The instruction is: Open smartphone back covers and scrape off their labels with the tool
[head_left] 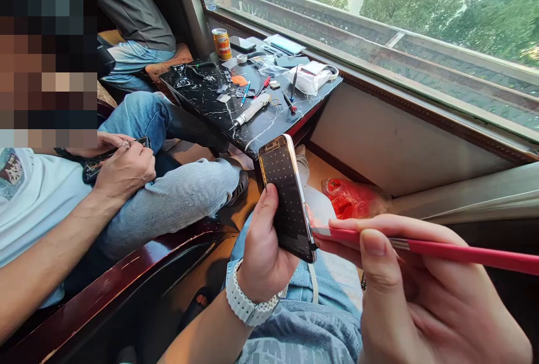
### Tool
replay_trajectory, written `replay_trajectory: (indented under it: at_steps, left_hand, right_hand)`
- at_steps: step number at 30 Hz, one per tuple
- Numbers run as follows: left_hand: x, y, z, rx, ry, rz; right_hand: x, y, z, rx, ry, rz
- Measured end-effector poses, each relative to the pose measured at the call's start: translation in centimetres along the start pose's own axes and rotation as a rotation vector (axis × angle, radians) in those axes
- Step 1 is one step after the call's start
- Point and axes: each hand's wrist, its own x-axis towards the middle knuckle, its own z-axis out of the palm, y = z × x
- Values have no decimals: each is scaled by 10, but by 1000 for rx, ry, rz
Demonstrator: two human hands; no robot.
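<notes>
My left hand, with a white watch on its wrist, grips a smartphone by its lower part. The phone stands tilted upright, its dark face with small light dots turned toward me and its edge gold-coloured. My thumb lies on the left edge of that face. In my right hand is a slim red tool with a flat metal tip, pinched between thumb and fingers. The tip is at the phone's lower right edge; whether it touches or goes into the seam I cannot tell.
Beyond my hands is a black marble-patterned table with a white-grey screwdriver, small tools, loose parts, a white bag and an orange can. Another person's hands hold a dark device at left. A red plastic bag lies on the floor.
</notes>
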Motion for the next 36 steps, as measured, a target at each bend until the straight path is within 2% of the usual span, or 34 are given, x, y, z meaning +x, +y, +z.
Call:
replay_trajectory:
  at_steps: [7, 16, 25, 36]
  left_hand:
    - [0, 3, 1, 2, -77, 65]
    - [-1, 4, 4, -32, -125, -10]
    - [0, 4, 5, -89, -177, -28]
    - [-2, 11, 2, -68, -114, -118]
  right_hand:
    - [9, 11, -2, 271, -115, 159]
    - [11, 38, -12, 480, -236, 359]
    - [11, 35, -5, 491, -198, 304]
    - [10, 32, -2, 573, -270, 180]
